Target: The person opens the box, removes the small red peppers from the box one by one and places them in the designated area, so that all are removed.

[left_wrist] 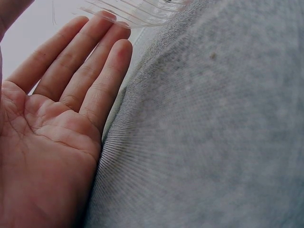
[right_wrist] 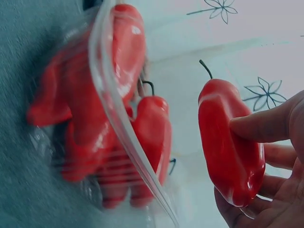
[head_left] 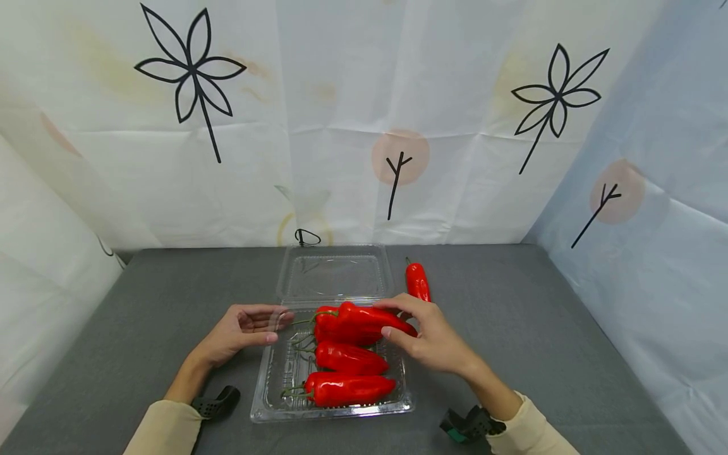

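Note:
My right hand [head_left: 435, 338] holds a long red pepper [head_left: 370, 321] above the back right part of a clear plastic container [head_left: 260, 411]. In the right wrist view, the thumb lies on one side of this pepper [right_wrist: 221, 128] and the fingers on the other, its green stem pointing away from the palm. Several more red peppers [head_left: 352, 390] lie in the container, stems to the left. My left hand [head_left: 236, 332] is at the container's left wall, fingers extended; the left wrist view shows fingertips at the plastic, and whether they press on it I cannot tell.
The container's hinged lid [head_left: 335, 275] lies opened flat toward the back. One loose red pepper [head_left: 418, 282] rests on the grey tabletop [head_left: 569, 354], right of the lid. Printed white fabric [head_left: 341, 82] hangs behind the table, with more fabric at both sides.

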